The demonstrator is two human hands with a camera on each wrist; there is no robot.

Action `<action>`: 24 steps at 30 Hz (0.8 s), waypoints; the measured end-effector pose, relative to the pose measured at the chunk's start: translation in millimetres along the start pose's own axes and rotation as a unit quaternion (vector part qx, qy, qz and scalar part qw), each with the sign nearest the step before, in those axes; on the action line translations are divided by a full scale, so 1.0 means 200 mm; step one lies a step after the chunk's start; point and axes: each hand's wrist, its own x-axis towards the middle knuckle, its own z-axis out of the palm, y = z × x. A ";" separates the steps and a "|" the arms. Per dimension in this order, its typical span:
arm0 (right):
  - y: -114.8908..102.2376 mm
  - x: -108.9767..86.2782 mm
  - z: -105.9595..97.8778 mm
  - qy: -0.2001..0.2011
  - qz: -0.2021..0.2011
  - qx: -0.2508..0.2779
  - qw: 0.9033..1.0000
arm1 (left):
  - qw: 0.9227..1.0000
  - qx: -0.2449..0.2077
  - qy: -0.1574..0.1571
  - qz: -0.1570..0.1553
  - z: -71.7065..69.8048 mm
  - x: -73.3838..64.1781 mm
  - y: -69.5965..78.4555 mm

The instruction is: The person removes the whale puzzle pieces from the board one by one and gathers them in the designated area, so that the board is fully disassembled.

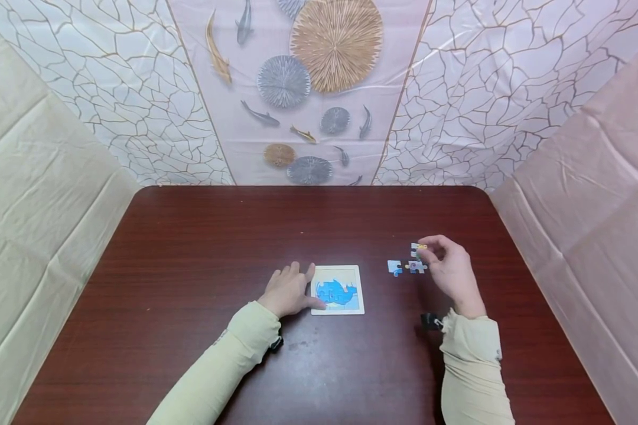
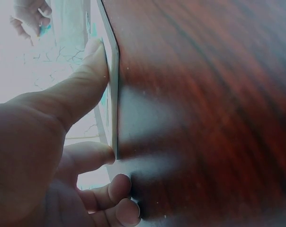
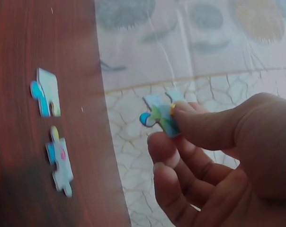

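Observation:
A small square jigsaw tray [image 1: 361, 295] with a pale border lies on the table, holding joined pieces of a blue animal picture. My left hand [image 1: 288, 292] rests at its left side, thumb [image 2: 88, 78] on the near border and index finger [image 2: 93, 156] touching the edge. My right hand [image 1: 452, 268] pinches a jigsaw piece [image 3: 157, 113] between thumb and fingers, raised above the table. This piece is light blue with green and yellow marks and a dark blue knob. Two loose jigsaw pieces lie below it: a white-and-blue one [image 1: 394, 267] and one with a pink mark [image 1: 416, 267].
The dark reddish-brown table [image 1: 218, 230] has rounded far corners. Patterned cloth [image 1: 457, 88] hangs behind it, and plain pale cloth [image 1: 48, 206] hangs along both sides. A small black device [image 1: 432, 321] is at the right wrist.

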 end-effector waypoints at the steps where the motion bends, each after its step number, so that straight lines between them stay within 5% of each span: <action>1: 0.01 0.00 -0.01 0.002 0.008 -0.003 1.000 | 1.000 0.000 0.000 -0.001 0.00 0.00 0.00; 24: 0.25 -0.03 -0.11 -0.018 0.098 -0.069 0.993 | 1.000 -0.003 0.002 0.000 0.01 0.00 0.00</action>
